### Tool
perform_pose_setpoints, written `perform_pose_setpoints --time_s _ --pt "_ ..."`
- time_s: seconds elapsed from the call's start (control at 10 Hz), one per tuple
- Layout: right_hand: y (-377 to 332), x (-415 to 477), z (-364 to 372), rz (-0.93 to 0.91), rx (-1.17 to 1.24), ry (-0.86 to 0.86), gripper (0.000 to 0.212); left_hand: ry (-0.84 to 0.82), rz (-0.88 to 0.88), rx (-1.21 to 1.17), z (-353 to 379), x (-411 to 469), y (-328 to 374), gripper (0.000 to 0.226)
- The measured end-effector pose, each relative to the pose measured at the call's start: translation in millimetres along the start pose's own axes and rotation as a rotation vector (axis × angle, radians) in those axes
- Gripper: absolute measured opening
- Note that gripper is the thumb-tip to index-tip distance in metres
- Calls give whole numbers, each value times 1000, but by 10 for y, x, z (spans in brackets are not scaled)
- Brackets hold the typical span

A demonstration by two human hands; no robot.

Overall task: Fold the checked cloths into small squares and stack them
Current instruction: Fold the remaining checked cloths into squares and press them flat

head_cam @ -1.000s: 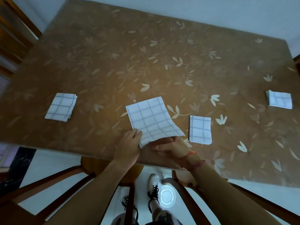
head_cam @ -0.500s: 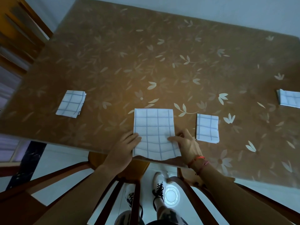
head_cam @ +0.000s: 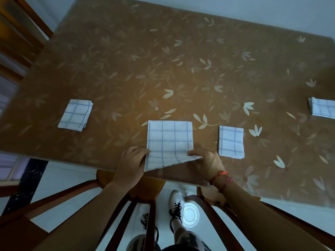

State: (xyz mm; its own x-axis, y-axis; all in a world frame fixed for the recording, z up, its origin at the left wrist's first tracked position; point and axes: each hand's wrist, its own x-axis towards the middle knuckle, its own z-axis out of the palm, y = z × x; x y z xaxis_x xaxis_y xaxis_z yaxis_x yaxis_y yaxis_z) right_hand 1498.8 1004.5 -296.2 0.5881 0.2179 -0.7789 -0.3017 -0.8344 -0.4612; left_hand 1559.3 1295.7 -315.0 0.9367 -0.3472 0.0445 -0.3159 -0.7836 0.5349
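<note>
A white checked cloth (head_cam: 169,138), half folded, lies at the table's near edge in the middle. My left hand (head_cam: 131,162) grips its near left corner. My right hand (head_cam: 206,162) pinches the near right corner, which is lifted and curling up off the table. Three small folded checked squares lie apart on the table: one to the left (head_cam: 75,115), one just right of the cloth (head_cam: 231,141), and one at the far right edge of the view (head_cam: 323,108), partly cut off.
The brown table (head_cam: 181,69) has a leaf-patterned cover. Wooden chairs (head_cam: 141,205) stand under its near edge around my feet. A wooden frame (head_cam: 16,33) stands at the upper left, and a wall runs behind the table.
The cloth has been turned square to the table edge and laid flat. Both hands shifted to its near corners, and the right one has begun lifting its corner.
</note>
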Motion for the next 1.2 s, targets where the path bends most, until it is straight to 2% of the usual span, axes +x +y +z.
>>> perform_pose_setpoints --time_s 0.1,0.2,0.3,0.4,0.6,0.8,0.9,1.0,1.1,1.2 --pt "-172 -77 -77 76 -436 -167 64 25 -98 -48 -2 96 18 23" --pt "-220 11 -230 286 -89 188 50 13 -201 -117 -17 192 32 12" --pt "-380 239 -388 24 32 620 26 -2 -263 -156 -23 268 51 8" --pt "-464 351 -482 15 148 725 26 -40 -358 -203 0 341 27 10" --pt "-602 448 -637 42 208 704 18 -4 -388 -161 7 444 64 8" --pt "-598 577 -678 77 193 698 27 23 -347 -54 24 489 34 16" --pt "-631 585 -697 86 198 703 22 81 -187 41 27 501 24 22" --pt "-621 612 -697 89 195 712 25 32 20 175 55 550 -29 33" --pt "-599 644 -692 108 210 709 28 -122 72 325 80 621 -85 46" --pt "-561 679 -689 116 216 727 29 -222 55 380 113 682 -170 54"
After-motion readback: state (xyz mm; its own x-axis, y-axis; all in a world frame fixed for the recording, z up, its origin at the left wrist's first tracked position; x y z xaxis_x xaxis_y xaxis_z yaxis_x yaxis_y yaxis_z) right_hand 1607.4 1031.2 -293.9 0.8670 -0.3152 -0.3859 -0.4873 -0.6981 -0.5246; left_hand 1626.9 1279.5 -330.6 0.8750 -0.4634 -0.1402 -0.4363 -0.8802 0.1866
